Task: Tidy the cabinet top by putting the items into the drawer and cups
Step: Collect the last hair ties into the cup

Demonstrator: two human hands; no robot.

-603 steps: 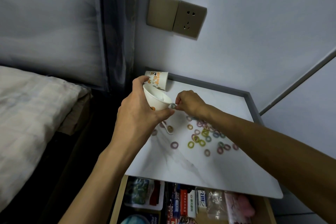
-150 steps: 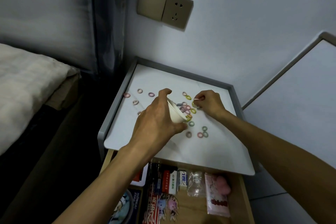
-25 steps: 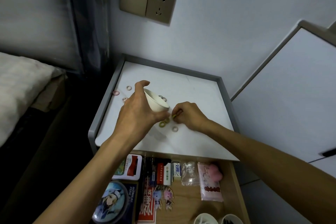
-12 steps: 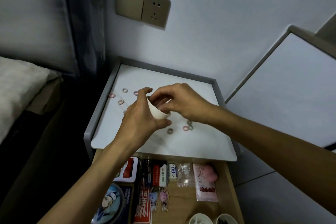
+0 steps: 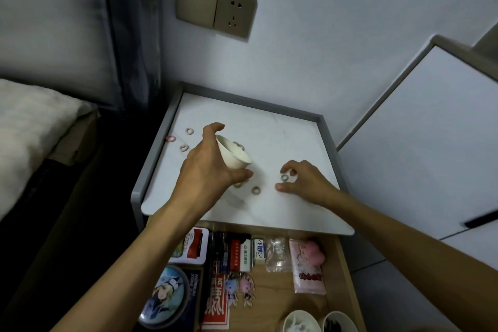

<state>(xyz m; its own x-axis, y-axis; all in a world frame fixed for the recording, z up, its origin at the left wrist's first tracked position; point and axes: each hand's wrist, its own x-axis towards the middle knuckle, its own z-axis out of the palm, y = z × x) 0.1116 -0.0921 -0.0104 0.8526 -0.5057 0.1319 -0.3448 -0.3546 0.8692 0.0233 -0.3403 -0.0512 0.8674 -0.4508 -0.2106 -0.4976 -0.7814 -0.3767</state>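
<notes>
My left hand [image 5: 207,167] grips a white paper cup [image 5: 234,153], tilted with its mouth toward the right, just above the white cabinet top [image 5: 283,132]. My right hand [image 5: 304,180] rests low on the top with its fingers curled around a small grey-green ring [image 5: 284,177]. A pink ring [image 5: 256,190] and a yellowish ring [image 5: 238,184] lie between my hands. A few pale pink rings [image 5: 184,147] lie near the left rim. The open drawer [image 5: 342,272] sits below the front edge.
The drawer holds a round tin [image 5: 167,296], small boxes [image 5: 244,252], a plastic bag [image 5: 277,253], a pink packet [image 5: 308,264] and two cups [image 5: 318,322] at the front. A bed [image 5: 29,127] lies left, a wall socket [image 5: 215,4] above, a white door [image 5: 431,143] right.
My right hand has left the cup's mouth and come down on the top to the right, around a ring. The left hand still holds the tilted cup.
</notes>
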